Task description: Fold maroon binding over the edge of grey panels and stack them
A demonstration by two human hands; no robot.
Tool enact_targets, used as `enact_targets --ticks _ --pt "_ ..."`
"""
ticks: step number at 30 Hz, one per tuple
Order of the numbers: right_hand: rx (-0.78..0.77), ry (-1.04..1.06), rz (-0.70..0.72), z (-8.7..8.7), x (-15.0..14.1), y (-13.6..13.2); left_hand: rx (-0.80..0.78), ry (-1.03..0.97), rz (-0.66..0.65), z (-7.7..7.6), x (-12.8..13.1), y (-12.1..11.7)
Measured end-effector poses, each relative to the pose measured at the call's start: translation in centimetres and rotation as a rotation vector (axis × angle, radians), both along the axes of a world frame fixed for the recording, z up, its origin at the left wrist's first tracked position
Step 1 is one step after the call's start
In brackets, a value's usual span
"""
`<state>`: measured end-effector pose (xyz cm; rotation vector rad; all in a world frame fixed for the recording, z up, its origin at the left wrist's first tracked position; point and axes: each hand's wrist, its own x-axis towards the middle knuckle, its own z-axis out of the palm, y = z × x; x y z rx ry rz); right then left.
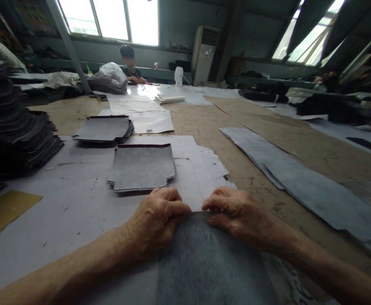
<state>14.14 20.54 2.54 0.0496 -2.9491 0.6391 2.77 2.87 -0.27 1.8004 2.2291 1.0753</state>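
A long grey fabric panel (210, 262) lies in front of me, running down past the lower edge of the view. My left hand (161, 218) pinches its far edge near the left corner, thumb and fingers pressed together. On the same edge, a small gap to the right, my right hand (236, 214) is closed with its fingertips on the fabric. Just beyond my left hand sits a small stack of grey cut pieces (143, 167) with a dark strip along the far edge. A similar stack (104, 128) lies farther back to the left.
A tall pile of dark pieces (10, 123) rises at the left. Near it lies a yellow-brown sheet (9, 212) on white paper (77, 212). Long grey strips (306, 182) stretch along the right. Across the table a person (131, 67) sits beside a plastic bag (110, 78).
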Motion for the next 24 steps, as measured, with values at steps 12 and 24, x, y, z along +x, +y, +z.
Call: enact_targets --ticks 12,24 --pt "0.272 0.33 0.237 -1.7 2.0 0.4 0.099 0.305 -0.253 -0.2 -0.7 -0.7" --pt "0.412 0.359 0.335 -2.1 2.5 -0.6 -0.042 0.304 -0.285 0.3 -1.0 -0.6"
